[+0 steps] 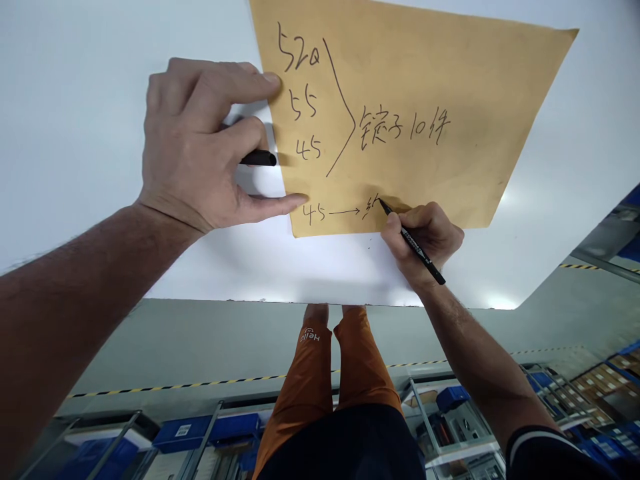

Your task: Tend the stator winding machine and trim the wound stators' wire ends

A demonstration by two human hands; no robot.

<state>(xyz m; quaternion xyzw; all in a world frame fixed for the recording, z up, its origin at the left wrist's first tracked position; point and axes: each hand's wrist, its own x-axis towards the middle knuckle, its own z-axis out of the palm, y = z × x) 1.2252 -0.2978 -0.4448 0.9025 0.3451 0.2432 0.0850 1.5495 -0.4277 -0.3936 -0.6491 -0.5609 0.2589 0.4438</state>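
A tan sheet of paper (450,73) lies on the white table, with black handwritten numbers and characters on it. My right hand (425,240) grips a black pen (420,252), its tip touching the sheet at the last character of the lowest line. At the sheet's left edge, my left hand (205,140) presses down with thumb and index fingertip. A black pen cap (260,158) sticks out from under its curled fingers, which appear to hold it; the part inside the hand is hidden.
The white table (80,120) ends in front of my orange-trousered legs (305,367). Behind lie a floor with yellow-black tape (200,385), metal racks and blue bins (183,432); more shelving with boxes stands at the lower right.
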